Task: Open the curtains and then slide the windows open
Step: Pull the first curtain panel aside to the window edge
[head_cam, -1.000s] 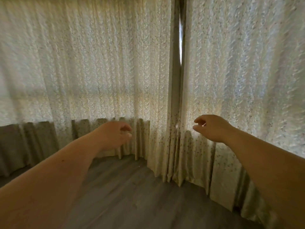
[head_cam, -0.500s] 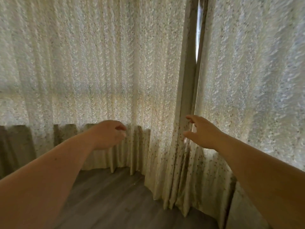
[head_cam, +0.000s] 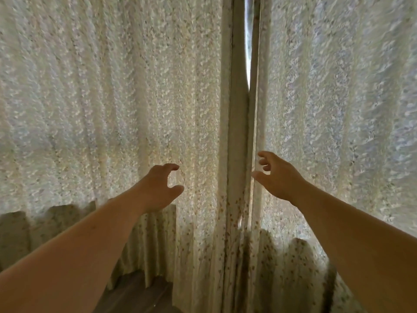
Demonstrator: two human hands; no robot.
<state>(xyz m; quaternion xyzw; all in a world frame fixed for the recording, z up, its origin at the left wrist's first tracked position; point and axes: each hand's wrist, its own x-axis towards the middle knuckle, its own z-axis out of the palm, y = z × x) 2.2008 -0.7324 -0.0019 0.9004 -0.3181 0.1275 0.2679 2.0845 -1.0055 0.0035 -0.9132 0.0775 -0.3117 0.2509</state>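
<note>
Two cream curtains with a small floral print hang shut in front of me. The left curtain (head_cam: 108,105) and the right curtain (head_cam: 338,98) meet at a narrow bright slit (head_cam: 248,53) near the top, where daylight comes through. The windows themselves are hidden behind the cloth. My left hand (head_cam: 158,188) is raised in front of the left curtain, fingers curled apart, holding nothing. My right hand (head_cam: 277,175) is open with its fingertips right at the inner edge of the right curtain, beside the seam; no cloth is gripped.
Dark wood floor (head_cam: 140,294) shows at the bottom left, below the curtain hems. The lower band of the curtains is darker, backed by a wall beneath the window.
Both hands have risen and come closer to the seam. The curtains fill more of the view and the seam now stands nearly centred. My left hand's fingers have spread apart.
</note>
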